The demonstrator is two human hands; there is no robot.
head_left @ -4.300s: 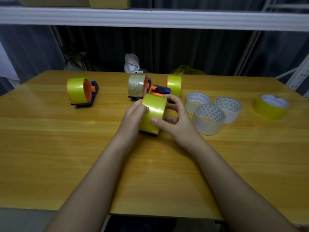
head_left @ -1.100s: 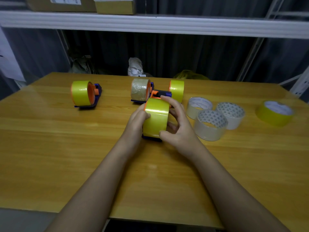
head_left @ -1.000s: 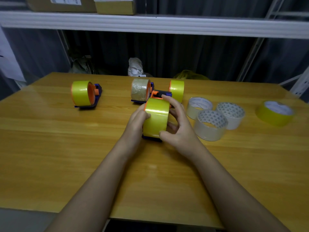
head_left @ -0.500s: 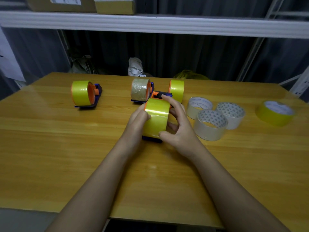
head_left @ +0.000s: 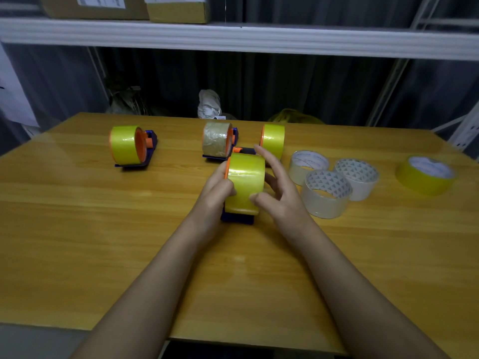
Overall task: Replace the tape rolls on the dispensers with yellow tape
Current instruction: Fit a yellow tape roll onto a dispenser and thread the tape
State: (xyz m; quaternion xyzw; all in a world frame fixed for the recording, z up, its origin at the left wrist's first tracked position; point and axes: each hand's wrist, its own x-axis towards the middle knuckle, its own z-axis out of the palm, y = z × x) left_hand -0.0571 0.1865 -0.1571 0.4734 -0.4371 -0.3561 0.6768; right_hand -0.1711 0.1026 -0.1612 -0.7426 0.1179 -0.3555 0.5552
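Your fingers [head_left: 261, 156] on the right hand [head_left: 278, 193] curl over the yellow roll [head_left: 245, 185], thumb pinching its near face; the left hand [head_left: 216, 189] grips its orange-rimmed side. The roll sits on a blue dispenser [head_left: 237, 218] at mid-surface [head_left: 77, 229]. If it isn't fully seated on the hub, it may tilt or slip off when you let go. Both forearms reach straight forward, wrists low, converging on the roll.

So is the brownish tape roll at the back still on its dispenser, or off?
On. The brownish tape roll stands upright on its blue-and-orange dispenser, behind both hands, neither touching it.
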